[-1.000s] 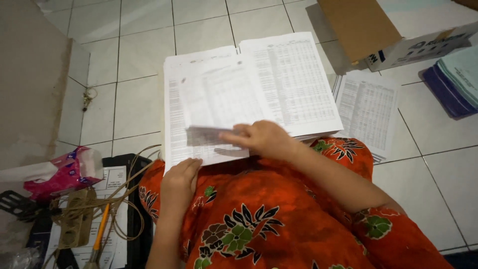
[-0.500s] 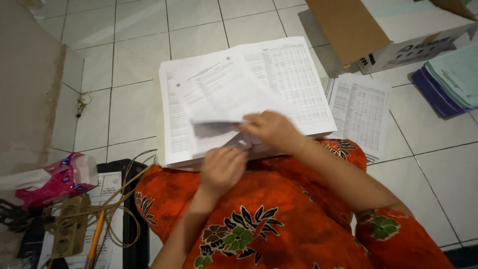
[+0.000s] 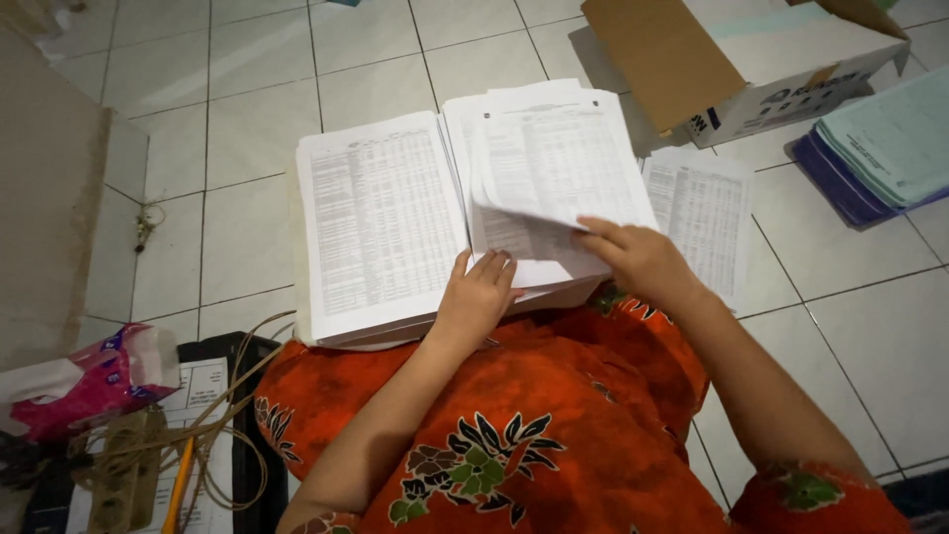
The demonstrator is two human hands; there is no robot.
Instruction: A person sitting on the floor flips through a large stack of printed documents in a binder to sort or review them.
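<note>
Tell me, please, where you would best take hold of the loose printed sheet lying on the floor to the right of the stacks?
I would take the loose sheet by its far right edge, coming in from the right. That edge lies bare on the floor tiles, whereas its left side sits close behind the right hand and the paper stack, and its near corner is hidden by the arm.

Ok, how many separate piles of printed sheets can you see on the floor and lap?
3: the left stack and the right stack on the lap, and a floor pile beside the cardboard box. More may be hidden.
</note>
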